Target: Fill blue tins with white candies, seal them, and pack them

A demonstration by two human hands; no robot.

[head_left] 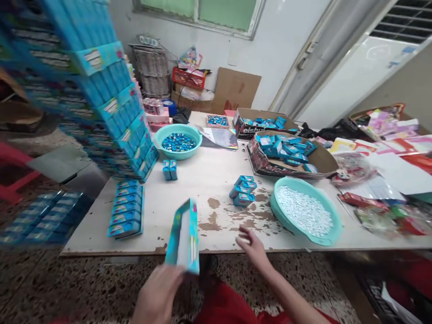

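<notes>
Our left hand (158,290) grips the near end of a blue carton (193,234), which extends toward one o'clock over the table (202,173). We hold our right hand (251,247) with fingers parted; from it, small blue boxes (243,199) sit near twelve o'clock, a turquoise basin (279,215) at two.

White table (202,180) (patchy): basins (281,217), blue boxes (244,199).

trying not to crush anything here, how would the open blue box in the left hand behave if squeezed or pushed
The open blue box looks like thin printed card, so it is probably light for its size. With its broad face open and no packs visible inside, its long walls may bow if the left hand squeezes hard. Flat-sided, it would likely slide rather than roll.
</notes>
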